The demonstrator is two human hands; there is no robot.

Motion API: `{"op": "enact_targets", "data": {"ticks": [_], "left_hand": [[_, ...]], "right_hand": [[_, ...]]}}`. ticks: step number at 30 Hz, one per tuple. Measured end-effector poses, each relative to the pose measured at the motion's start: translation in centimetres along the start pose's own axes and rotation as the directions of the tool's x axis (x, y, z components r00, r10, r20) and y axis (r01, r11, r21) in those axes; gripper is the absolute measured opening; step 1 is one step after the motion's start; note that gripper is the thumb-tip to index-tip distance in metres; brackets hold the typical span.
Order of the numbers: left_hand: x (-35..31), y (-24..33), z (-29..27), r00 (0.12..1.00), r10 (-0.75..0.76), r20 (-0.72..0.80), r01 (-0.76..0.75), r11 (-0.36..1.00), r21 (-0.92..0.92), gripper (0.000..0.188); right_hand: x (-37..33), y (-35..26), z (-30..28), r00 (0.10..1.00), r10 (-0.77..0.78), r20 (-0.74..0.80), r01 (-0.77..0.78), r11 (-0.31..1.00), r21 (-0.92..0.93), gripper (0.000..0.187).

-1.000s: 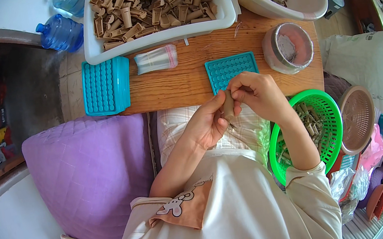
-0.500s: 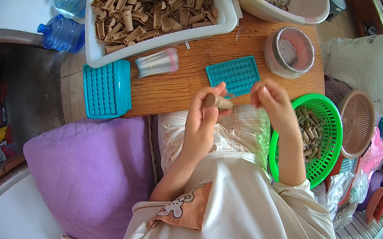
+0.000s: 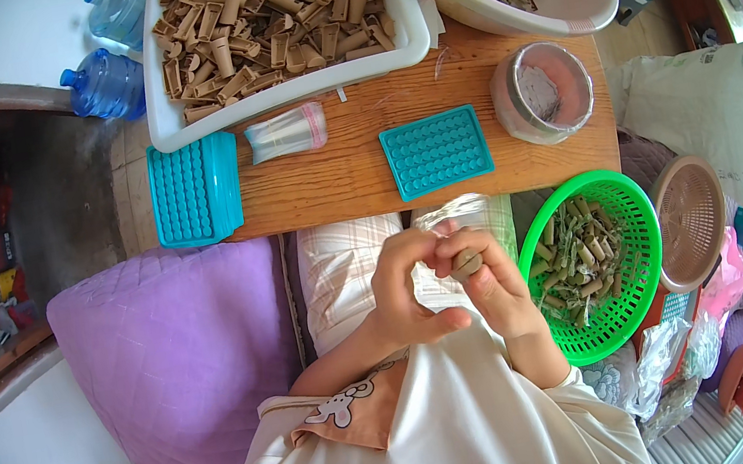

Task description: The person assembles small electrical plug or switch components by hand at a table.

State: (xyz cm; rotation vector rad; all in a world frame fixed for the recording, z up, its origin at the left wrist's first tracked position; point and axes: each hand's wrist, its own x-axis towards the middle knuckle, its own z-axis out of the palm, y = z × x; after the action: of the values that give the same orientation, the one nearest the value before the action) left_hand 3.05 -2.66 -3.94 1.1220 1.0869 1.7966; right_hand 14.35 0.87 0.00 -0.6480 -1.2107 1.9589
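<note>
One brown piece (image 3: 467, 262): sat in the right hand (image 3: 500, 294), above the lap and just short of the wooden surface (image 3: 325, 190); from where I stood, little more than its rounded end showed.
Right hand's grip: clamped on the piece, with thumb and forefinger about that end.
Left hand (image 3: 396, 292): curved in a C, thumb well apart from the forefinger; its fingertips met the right hand's, and I could not tell whether that grip pinched anything.
Clear strip (image 3: 454, 208): shiny, just beyond the fingertips; it looked thin, limp and likely slippery, though what held it was hidden.
Weight: light, I judged, since a few fingers carried the piece.
Stiffness: probably firm, going by the brown shells (image 3: 276, 12) heaped in the white tub (image 3: 298, 89); their walls looked thin, so a hard pinch might have bent or cracked one.
Slip: the dull finish promised fair hold, but rounded sides could have rolled between fingers.
Best hold: around the sides, thumb against forefinger, pressed lightly, leaving the end free.
Green basket (image 3: 646, 299): near the right forearm, holding a pile of brownish pieces.
Teal tray (image 3: 437, 152): lay flat on the surface, beyond both hands.
</note>
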Motion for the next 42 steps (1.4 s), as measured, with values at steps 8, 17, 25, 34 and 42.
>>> {"op": "enact_targets", "data": {"ticks": [8,17,25,34,42], "left_hand": [[3.5,2.0,2.5,0.915,-0.162,0.369,0.090,0.974,0.206,0.027],[3.1,-1.6,7.5,0.621,-0.411,0.668,0.039,0.867,0.497,0.066],[4.9,-3.3,17.1,0.440,-0.434,0.787,-0.014,0.872,0.489,0.032],[3.7,-13.6,35.0,0.618,-0.197,0.761,-0.359,0.790,0.497,0.039],[2.4,-18.4,40.2,0.403,-0.680,0.613,-0.099,0.633,0.768,0.071]], "right_hand": [[-1.6,1.1,-0.7,0.986,-0.063,-0.152,0.008,0.942,-0.335,0.019],[-8.7,4.0,-6.2,0.745,0.159,-0.648,-0.218,0.976,-0.011,0.017],[-22.8,1.0,-9.7,0.658,-0.313,-0.685,-0.739,-0.094,-0.667,0.046],[-27.7,6.9,-8.9,-0.169,-0.184,-0.968,-0.300,0.945,-0.127,0.066],[-27.0,7.8,-9.2,0.180,0.468,-0.865,0.375,0.780,0.500,0.032]]}}
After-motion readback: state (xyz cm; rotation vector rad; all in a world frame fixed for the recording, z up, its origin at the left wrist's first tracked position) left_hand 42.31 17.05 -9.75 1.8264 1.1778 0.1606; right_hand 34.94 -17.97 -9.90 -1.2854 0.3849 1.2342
